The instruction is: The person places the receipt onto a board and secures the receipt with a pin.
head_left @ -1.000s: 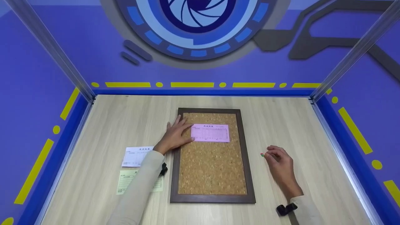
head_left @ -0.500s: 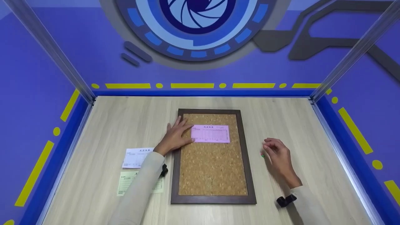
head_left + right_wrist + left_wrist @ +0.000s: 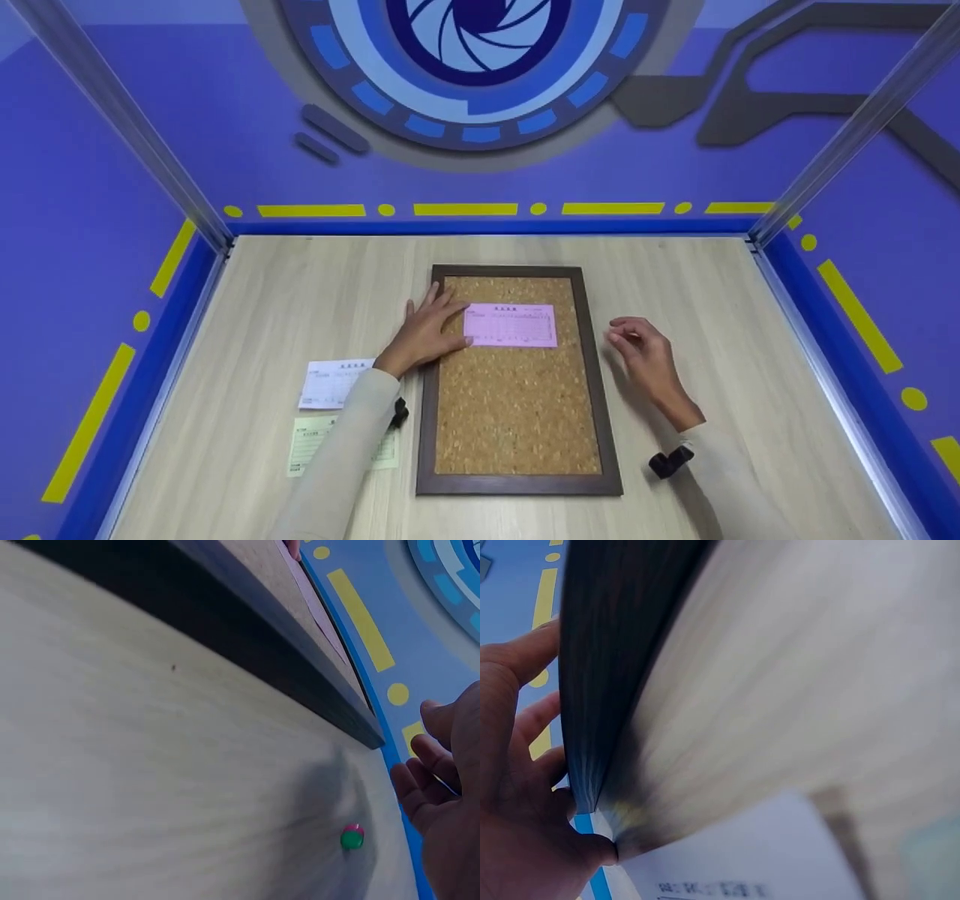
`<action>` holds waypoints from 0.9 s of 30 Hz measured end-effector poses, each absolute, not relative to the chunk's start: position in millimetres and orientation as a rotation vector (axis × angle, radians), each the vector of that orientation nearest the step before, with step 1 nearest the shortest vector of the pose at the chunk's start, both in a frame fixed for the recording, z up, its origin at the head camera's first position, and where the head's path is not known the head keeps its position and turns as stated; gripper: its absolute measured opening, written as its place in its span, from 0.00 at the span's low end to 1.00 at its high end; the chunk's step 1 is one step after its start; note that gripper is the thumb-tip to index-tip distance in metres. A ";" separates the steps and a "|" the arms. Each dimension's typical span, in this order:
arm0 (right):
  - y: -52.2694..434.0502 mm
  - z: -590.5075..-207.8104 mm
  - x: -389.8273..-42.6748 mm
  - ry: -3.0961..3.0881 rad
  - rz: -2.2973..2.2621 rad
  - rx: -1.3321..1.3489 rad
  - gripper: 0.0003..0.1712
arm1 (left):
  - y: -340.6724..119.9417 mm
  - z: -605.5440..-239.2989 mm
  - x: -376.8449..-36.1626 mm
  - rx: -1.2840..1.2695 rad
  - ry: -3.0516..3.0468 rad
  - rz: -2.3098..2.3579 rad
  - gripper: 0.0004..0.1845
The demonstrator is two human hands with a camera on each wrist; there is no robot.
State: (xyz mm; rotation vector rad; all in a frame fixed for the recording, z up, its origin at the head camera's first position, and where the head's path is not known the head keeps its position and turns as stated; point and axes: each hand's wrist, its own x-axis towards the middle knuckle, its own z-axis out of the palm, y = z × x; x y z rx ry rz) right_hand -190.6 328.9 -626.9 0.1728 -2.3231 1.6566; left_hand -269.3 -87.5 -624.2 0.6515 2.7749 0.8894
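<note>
A pink printed slip (image 3: 510,325) lies on the upper part of a brown-framed cork board (image 3: 517,412). My left hand (image 3: 424,335) rests across the board's left edge, fingers spread, with the thumb and index fingertips at the slip's left side. My right hand (image 3: 645,356) hovers just right of the board, thumb and index fingertips close together; I cannot tell whether something tiny is pinched there. In the right wrist view, a small shiny pink and green piece (image 3: 352,837), pushpin-like, sits on the table below this hand. The head view has it hidden.
Left of the board lie a white printed slip (image 3: 326,382) and a pale green one (image 3: 307,442), both partly covered by the left forearm. Blue walls (image 3: 480,180) enclose the wooden table (image 3: 330,285) at the back and sides.
My right hand has moved up and left, away from the small coloured piece and closer to the board. The left hand keeps its place at the slip.
</note>
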 end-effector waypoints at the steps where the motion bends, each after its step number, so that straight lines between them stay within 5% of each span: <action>1: 326.9 -626.6 -192.2 -2.326 1.658 0.187 0.01 | -87.3 -624.5 -268.8 0.650 2.773 0.893 0.41; 27: 279.5 -611.9 -232.3 -2.450 1.693 0.318 0.04 | -87.6 -624.5 -268.3 0.683 2.780 0.928 0.40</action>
